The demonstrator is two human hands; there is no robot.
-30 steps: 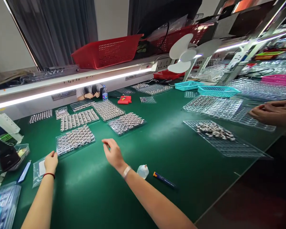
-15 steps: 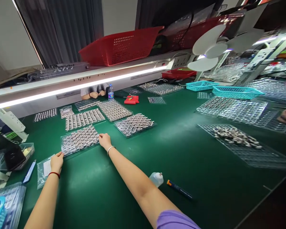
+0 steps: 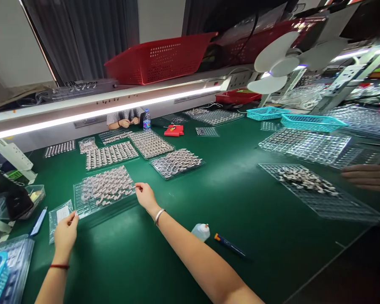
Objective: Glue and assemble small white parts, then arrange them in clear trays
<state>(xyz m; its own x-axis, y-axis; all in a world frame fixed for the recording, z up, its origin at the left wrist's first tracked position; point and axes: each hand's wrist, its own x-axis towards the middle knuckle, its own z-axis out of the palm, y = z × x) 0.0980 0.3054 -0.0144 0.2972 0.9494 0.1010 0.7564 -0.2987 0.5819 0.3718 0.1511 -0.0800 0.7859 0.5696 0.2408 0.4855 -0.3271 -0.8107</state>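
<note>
Between my two hands is a clear plastic tray [image 3: 85, 202] heaped with small pale parts [image 3: 110, 183]. My left hand [image 3: 65, 231] pinches its near left corner, and my right hand [image 3: 146, 197] grips its right edge. The tray's near side looks raised off the green table, with a shadow beneath it. Beside my left hand lies a clear bag with a white label [image 3: 62, 212]. Just beyond the tray sit another tray of parts in rows [image 3: 110, 155] and a tray of piled parts [image 3: 179, 164].
A bottle with a nozzle [image 3: 201, 232] and a dark blue pen-like tool [image 3: 230, 245] lie near my right forearm. At right, another person's hand [image 3: 369, 177] is by a tray of loose parts [image 3: 307, 180]. Turquoise baskets [image 3: 313, 122] and a fan [image 3: 281, 65] stand further back.
The tray has come up and toward me, its near side lifting off the table. Parts in it have shifted away from its left end. The other person's hand at right has reached further in.
</note>
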